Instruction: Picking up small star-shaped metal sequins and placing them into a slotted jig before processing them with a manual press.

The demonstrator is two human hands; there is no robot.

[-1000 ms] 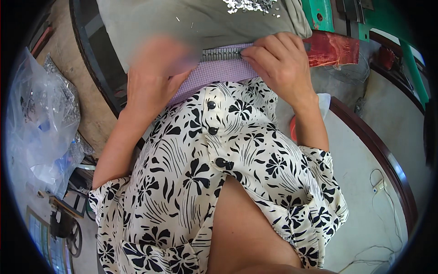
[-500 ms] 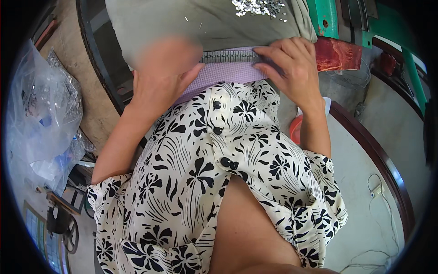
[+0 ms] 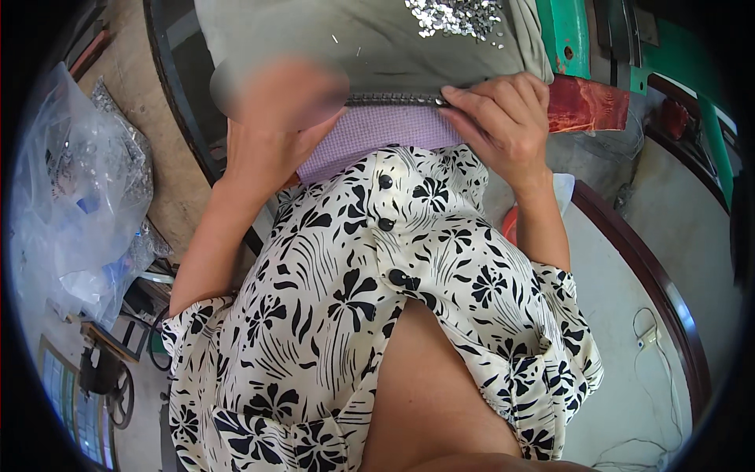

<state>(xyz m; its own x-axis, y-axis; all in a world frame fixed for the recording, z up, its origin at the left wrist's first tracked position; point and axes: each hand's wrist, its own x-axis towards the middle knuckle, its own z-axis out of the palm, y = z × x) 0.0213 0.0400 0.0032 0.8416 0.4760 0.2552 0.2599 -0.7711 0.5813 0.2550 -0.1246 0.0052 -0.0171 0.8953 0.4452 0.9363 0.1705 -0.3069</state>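
A narrow dark toothed strip runs between my two hands, along the edge where grey-green cloth meets a lilac checked cloth. My right hand is closed in a pinch on its right end, thumb below and forefinger above. Something small and shiny sits by those fingertips, too small to name. My left hand is at the left end of the strip. Its thumb points toward the strip, but the fingers are lost in a blur, so their grip is not visible. Small shiny silver pieces lie heaped on the grey-green cloth beyond.
Clear plastic bags with shiny bits stand at the left. A green metal frame and a red marbled board are on the right. Below the board is a red container. A pale cable trails over the floor.
The strip has turned so its row of bars shows narrower and darker. My right fingertips have closed together on its end. The whole view has shifted slightly.
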